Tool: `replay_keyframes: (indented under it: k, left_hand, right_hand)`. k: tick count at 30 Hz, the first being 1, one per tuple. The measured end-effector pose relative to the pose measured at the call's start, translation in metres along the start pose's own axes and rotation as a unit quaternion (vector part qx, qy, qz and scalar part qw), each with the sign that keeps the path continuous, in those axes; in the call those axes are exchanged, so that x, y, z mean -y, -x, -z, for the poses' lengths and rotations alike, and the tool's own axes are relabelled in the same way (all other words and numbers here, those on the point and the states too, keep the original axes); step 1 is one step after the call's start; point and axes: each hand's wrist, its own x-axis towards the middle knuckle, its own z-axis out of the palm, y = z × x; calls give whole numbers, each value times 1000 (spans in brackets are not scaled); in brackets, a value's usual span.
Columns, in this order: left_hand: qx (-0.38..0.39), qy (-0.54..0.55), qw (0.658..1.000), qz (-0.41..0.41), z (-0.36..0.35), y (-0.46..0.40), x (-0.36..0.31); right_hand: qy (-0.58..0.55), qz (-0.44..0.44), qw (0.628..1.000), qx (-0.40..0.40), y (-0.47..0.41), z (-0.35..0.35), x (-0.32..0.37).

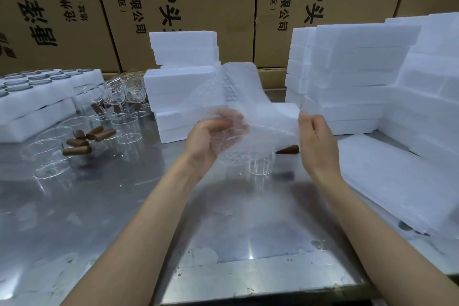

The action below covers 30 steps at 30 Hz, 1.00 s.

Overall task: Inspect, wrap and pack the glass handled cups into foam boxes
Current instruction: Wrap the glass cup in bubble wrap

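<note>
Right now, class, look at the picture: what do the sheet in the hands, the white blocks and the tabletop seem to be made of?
Sheet: clear plastic bubble wrap, seemingly; rows of small raised bubbles show through it.
White blocks: likely expanded foam; matte, faintly grainy, thick slabs.
Tabletop: probably stainless steel; grey, glossy, mirroring lights and the glassware.

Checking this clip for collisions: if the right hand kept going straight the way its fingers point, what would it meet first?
The right hand points up and left into the bubble wrap it already pinches. Beyond that, probably the middle stack of foam boxes, though depth is unclear.
</note>
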Motion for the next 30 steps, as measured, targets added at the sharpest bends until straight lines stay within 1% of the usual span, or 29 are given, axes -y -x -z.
replay_keyframes:
  k: [2, 3, 6, 8, 10, 12, 14, 16, 17, 18, 19, 21, 22, 23, 25, 26, 28, 30]
  left_hand:
    - [10, 3, 1000, -8, 0, 0, 1]
    - [10, -1, 1000, -10, 1, 0, 2]
    - [-2, -5, 1000, -7, 2, 0, 0]
    - [-26, -1, 1000, -10, 1, 0, -2]
    - [-72, -2, 997, -20, 0, -1, -5]
    - [-128, -21, 991, -28, 1, -3, -6]
    - [-180, -75, 979, -55, 2, -3, -5]
    - [-239, -154, 951, -118, 4, -1, -3]
    - [-267, -210, 924, -173, 3, 2, -3]
    - [-284, -277, 884, -246, 3, 4, -3]
    - [-283, -351, 831, -325, 1, 7, -2]
    - [-238, -474, 709, -465, -4, 9, 1]
    - [-208, -508, 659, -514, -9, 11, 4]
    - [-181, -527, 623, -549, -14, 12, 7]
    - [-155, -547, 573, -590, -24, 14, 13]
    - [-159, -554, 551, -603, -28, 14, 14]
    - [-187, -571, 504, -621, -33, 15, 14]
    - [-227, -596, 460, -617, -34, 14, 13]
  right_hand:
    - [3, -15, 999, 49, 2, -2, 0]
    - [-15, -10, 998, 64, 2, -3, 1]
    - [-123, -24, 988, 90, 1, -2, 7]
    - [-190, -39, 975, 107, 0, 0, 9]
    - [-221, -28, 967, 123, -2, 1, 8]
    - [-237, -18, 966, 105, -2, 2, 7]
    - [-266, -11, 962, 58, -1, 4, 8]
    - [-274, 13, 962, 10, 0, 4, 9]
    - [-263, 38, 964, -9, 1, 3, 9]
    - [-246, 67, 967, -19, 2, 2, 9]
    - [-225, 96, 969, -24, 4, 0, 9]
    - [-182, 147, 972, -20, 8, -5, 9]
    - [-162, 167, 972, -17, 9, -6, 9]
    - [-139, 187, 972, -18, 11, -8, 9]
    - [-78, 230, 969, -34, 13, -8, 9]
    - [-48, 252, 966, -45, 14, -8, 10]
    - [-4, 288, 956, -63, 16, -8, 12]
    - [28, 308, 947, -81, 18, -7, 14]
